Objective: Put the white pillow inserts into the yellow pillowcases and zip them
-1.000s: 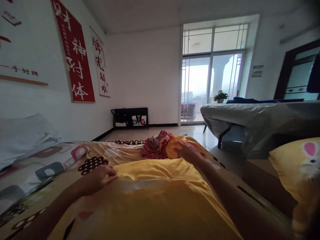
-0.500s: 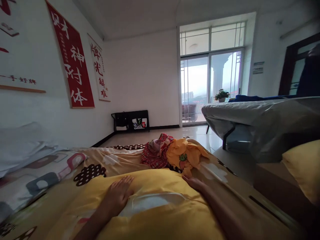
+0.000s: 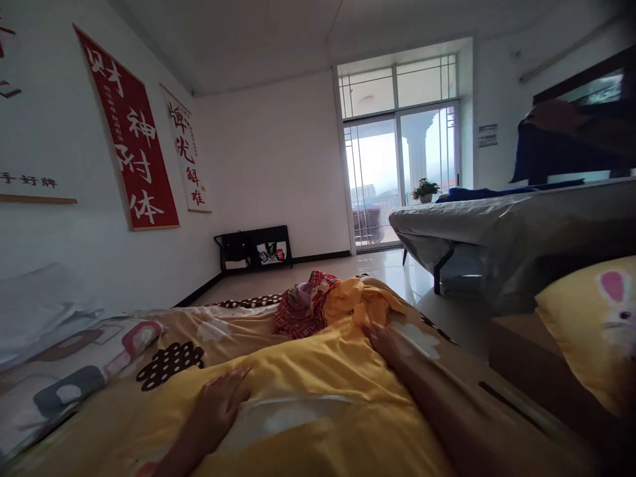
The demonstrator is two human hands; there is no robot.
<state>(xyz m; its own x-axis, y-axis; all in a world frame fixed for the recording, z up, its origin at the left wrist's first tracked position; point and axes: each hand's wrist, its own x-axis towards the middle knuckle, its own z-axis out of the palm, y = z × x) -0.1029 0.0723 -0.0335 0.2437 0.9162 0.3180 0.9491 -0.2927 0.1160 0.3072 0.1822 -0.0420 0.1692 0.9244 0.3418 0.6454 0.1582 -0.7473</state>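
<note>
At upper left, a red scroll [image 3: 130, 136] reads "财神附体" in white; its smaller lettering is too fine to read. Right of it, a white scroll [image 3: 187, 151] bears red "牌光解难". At the left edge, a cut-off scroll [image 3: 30, 189] shows "手好牌". The wall sign [image 3: 487, 135] at upper right is illegible.

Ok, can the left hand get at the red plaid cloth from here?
Probably yes, with a forward stretch: the left hand rests on the yellow pillow, and nothing upright stands between it and the red plaid cloth.
</note>
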